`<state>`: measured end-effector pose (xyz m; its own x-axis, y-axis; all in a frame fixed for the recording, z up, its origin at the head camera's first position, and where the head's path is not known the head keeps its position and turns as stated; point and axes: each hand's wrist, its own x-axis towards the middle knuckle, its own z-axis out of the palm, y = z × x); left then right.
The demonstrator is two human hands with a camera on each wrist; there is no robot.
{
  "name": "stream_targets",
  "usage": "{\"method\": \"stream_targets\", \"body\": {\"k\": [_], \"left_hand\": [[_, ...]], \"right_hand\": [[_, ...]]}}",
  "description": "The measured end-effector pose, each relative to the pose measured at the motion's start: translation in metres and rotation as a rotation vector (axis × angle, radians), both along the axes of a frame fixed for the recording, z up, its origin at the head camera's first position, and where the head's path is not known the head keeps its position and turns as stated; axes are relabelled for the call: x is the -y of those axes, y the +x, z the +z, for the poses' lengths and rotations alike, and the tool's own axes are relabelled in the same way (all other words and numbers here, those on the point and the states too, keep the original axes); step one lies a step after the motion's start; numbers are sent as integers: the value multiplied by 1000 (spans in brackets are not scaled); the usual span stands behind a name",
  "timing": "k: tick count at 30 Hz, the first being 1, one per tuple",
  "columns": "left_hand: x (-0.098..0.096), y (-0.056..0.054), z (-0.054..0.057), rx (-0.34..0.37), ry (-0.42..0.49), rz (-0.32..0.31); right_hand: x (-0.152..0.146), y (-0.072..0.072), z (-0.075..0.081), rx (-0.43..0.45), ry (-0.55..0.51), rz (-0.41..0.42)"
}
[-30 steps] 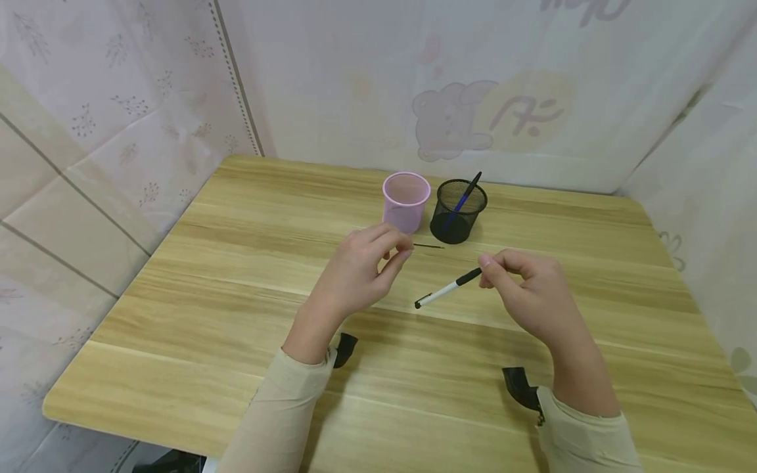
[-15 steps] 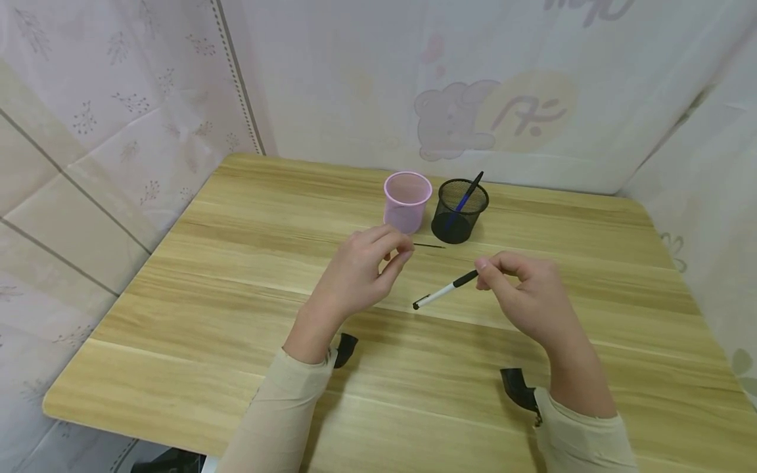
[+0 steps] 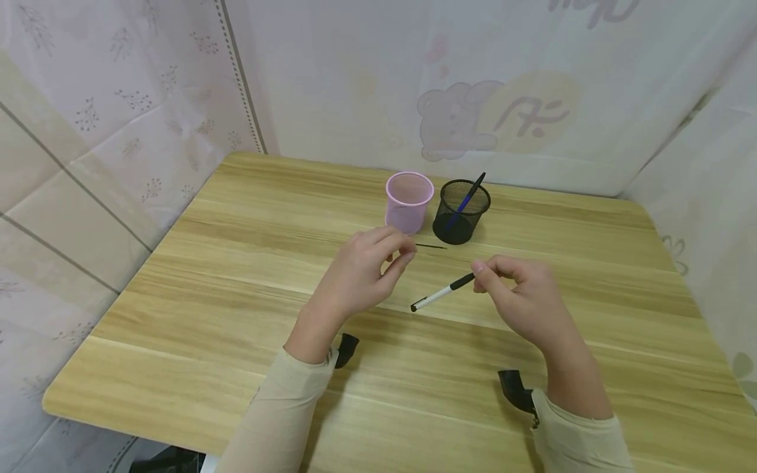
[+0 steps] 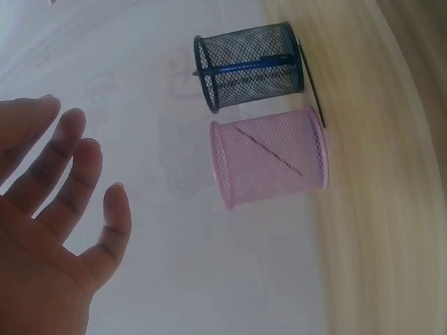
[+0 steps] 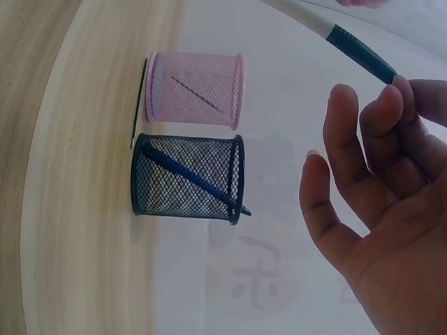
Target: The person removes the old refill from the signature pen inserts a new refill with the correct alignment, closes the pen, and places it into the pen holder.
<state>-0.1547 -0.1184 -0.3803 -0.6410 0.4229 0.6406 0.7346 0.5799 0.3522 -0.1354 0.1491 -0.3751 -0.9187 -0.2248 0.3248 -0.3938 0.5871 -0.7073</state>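
My right hand [image 3: 523, 292] pinches a white pen [image 3: 440, 295] by the end of its black grip, between thumb and index finger. The pen's clip end points down and left above the table. My left hand [image 3: 369, 269] hovers left of the pen, thumb and index tips close together; whether something small sits between them is hidden. In the left wrist view its other fingers [image 4: 115, 216] are loosely bent. Behind the left hand a thin dark rod [image 3: 432, 246], like a pen refill, lies on the table, partly hidden from the head view.
A pink mesh cup [image 3: 408, 203] stands at the back, with a thin dark rod slanting inside it. Right of it is a black mesh cup [image 3: 455, 226] holding a blue pen [image 3: 467, 200]. The wooden table [image 3: 207, 282] meets printed curtains [image 3: 331, 85] at its back.
My right hand has shifted slightly left and down with the pen, toward the left hand. The left hand has stayed nearly still.
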Motion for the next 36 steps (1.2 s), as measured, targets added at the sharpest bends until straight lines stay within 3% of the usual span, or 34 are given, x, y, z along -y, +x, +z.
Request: {"method": "stream_targets", "body": {"k": [22,36], "left_hand": [[-3,-2,-7,-28,-13,-38],[-5,-1,-8,6,-36,-32]], "right_hand": [[3,0,-2,-9,21,0],[5,0,-5,4,37,17]]}}
